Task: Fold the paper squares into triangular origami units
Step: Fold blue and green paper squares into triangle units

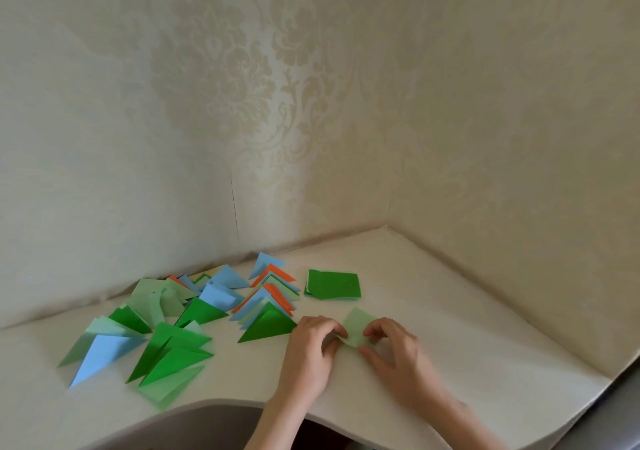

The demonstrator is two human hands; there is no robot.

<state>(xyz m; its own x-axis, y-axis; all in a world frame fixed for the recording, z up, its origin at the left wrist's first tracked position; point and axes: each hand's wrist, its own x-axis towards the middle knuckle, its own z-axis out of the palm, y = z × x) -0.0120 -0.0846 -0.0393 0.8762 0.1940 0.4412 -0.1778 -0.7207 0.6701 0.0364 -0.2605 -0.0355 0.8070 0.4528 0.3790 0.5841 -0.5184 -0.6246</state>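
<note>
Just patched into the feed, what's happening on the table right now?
A person is folding a pale green paper square on the white table. The left hand and right hand pinch its near edge from either side. A stack of dark green squares waits just behind. To the left lie many finished triangles in green, blue and orange.

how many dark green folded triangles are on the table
About 5: one beside the left hand, one in the middle of the spread, one further left, and two overlapping near the front edge. Others may be hidden underneath.
</note>
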